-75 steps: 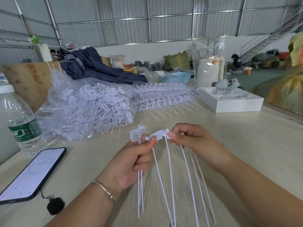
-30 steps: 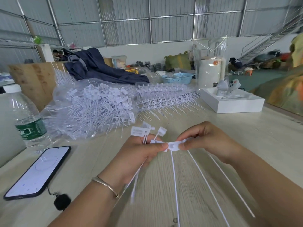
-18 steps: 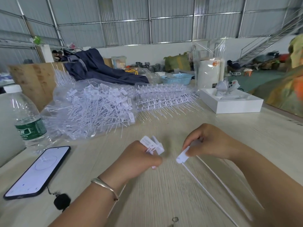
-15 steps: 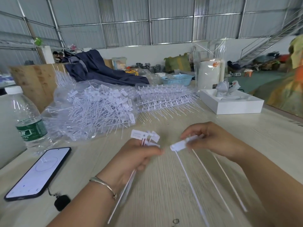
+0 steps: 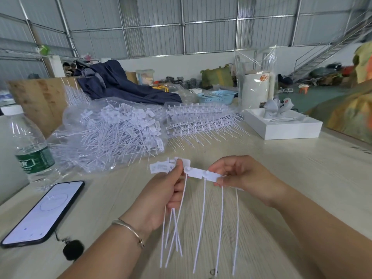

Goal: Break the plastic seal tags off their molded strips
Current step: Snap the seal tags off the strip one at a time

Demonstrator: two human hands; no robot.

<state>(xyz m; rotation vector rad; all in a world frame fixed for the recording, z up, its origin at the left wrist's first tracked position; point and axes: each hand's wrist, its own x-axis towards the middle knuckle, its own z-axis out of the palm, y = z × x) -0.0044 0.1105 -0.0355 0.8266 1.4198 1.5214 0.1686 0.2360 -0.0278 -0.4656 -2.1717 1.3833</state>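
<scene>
A white molded strip of seal tags (image 5: pixel 203 174) hangs between my hands above the table, its thin tails dangling toward me. My right hand (image 5: pixel 243 178) pinches the strip's right end. My left hand (image 5: pixel 161 196) pinches the strip's left tag with thumb and forefinger and also grips a small bunch of separated tags (image 5: pixel 161 168), whose heads stick out above my fingers and whose tails hang below my palm. A clear bag of loose white tags (image 5: pixel 108 133) lies behind on the left, and a stack of unbroken strips (image 5: pixel 201 119) lies beside it.
A phone (image 5: pixel 44 212) with a small black mic lies at the left, a water bottle (image 5: pixel 30 150) behind it. A white box (image 5: pixel 283 125) sits at the right. A blue basket (image 5: pixel 217 96), dark cloth and a wrapped roll stand at the back of the wooden table (image 5: pixel 302 178).
My hands had pulled apart with a tag snapped off into the left bunch; now they are back together, and my left thumb and forefinger have taken hold of the strip's end tag.
</scene>
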